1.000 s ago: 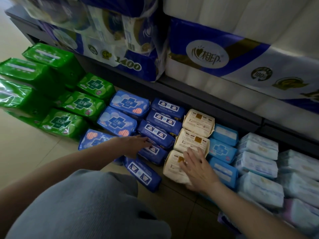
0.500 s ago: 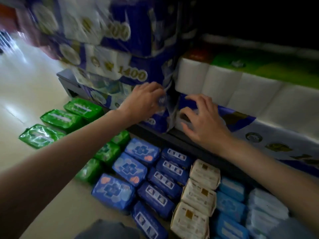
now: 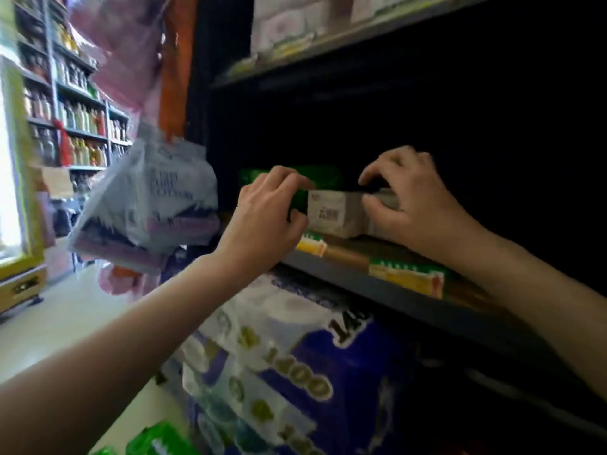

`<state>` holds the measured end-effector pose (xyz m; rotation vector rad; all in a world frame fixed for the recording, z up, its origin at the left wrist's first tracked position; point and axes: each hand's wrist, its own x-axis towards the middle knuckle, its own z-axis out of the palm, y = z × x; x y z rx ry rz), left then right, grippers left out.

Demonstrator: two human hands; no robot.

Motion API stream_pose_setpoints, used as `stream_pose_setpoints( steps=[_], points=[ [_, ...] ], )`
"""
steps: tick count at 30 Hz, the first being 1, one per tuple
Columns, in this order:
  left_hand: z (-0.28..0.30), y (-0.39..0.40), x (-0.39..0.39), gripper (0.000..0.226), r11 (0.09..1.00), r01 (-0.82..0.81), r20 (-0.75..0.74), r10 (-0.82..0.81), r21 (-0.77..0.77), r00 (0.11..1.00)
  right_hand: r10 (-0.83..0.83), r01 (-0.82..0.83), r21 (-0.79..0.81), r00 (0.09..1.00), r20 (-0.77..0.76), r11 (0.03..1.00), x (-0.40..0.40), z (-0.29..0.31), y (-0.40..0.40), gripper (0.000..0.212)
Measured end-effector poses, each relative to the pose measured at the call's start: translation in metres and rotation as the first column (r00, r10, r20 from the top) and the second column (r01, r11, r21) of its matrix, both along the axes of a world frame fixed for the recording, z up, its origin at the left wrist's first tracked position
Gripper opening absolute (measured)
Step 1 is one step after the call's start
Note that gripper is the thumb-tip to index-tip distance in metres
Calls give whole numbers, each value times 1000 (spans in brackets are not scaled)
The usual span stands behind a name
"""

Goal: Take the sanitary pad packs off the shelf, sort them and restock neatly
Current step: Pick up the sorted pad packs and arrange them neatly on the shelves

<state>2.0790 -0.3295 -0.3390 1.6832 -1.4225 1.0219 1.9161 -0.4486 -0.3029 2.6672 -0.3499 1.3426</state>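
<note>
**Two hands up on the dark shelf, packs right at the lip**

Two hands are working the same shelf (image 3: 377, 287) here, so going biggest to smallest. Biggest thing in view is the blue and white toilet roll bale (image 3: 295, 372) marked 1400, sitting right under the shelf edge. Left of that hangs a grey and pink bagged pack (image 3: 147, 205), close to the left forearm. Then the shelf itself, very dark inside, so I can't tell how much stock sits further back.

On it: a green pack (image 3: 297, 182) behind the left hand (image 3: 266, 221), and a pale boxy pack (image 3: 333, 213) with a barcode between both hands. The left grip is curled around the green pack, thumb low, fingers over the top. The right hand (image 3: 417, 208) has fingers bent over the top of a greyish pack (image 3: 387, 197) just beside the pale one, thumb pinching its front.

Smallest: the yellow price tags (image 3: 407, 280) on the shelf rail, and a bit of green packs (image 3: 161, 441) down on the floor.

What could go wrong, I reckon: pulling two packs at once could drag the pale one off the lip, since it touches both neighbours. An elbow could also swing that hanging bag. And the slick wrappers could slip from a shallow pinch.
</note>
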Motion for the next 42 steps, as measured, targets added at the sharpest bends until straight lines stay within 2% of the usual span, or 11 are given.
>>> stream_pose_setpoints(
  steps=[4, 7, 10, 14, 18, 22, 26, 33, 35, 38, 42],
  points=[
    [20, -41, 42, 43, 959, -142, -102, 171, 244, 980, -185, 256, 112, 884, -429, 960, 64, 12, -68, 52],
    [24, -68, 67, 48, 928, -146, -139, 204, 343, 969, -213, 362, 141, 773, -597, 921, 97, 13, -119, 75],
    [30, -98, 83, 56, 901, -138, -114, 201, 412, 973, -349, 524, 108, 693, -631, 845, 99, 24, -163, 87],
    [39, -146, 84, 66, 857, -96, -74, 154, 505, 985, -331, 611, 267, 686, -648, 745, 76, 18, -193, 91],
    [38, -184, 74, 76, 724, -191, 11, 247, 663, 969, -340, 565, 232, 723, -601, 792, 75, 16, -208, 94],
    [44, -198, 77, 93, 662, -406, 211, 357, 629, 910, -262, 468, 308, 810, -525, 828, 77, 16, -219, 77],
    [53, -200, 77, 94, 568, -504, 328, 387, 651, 861, -254, 477, 337, 809, -530, 812, 76, 9, -228, 100],
    [45, -182, 65, 92, 657, -546, 382, 393, 519, 836, -353, 544, 219, 750, -560, 810, 78, 16, -213, 88],
    [43, -168, 63, 95, 744, -446, 280, 349, 497, 894, -322, 515, 265, 784, -532, 815, 75, 21, -198, 83],
    [50, -138, 61, 90, 916, -213, -73, 252, 341, 965, -180, 284, 419, 945, -271, 862, 67, 38, -167, 73],
    [66, -74, 67, 77, 991, 113, -516, -60, 72, 854, -97, 28, 445, 986, 133, 895, 59, 51, -113, 74]
  ],
)
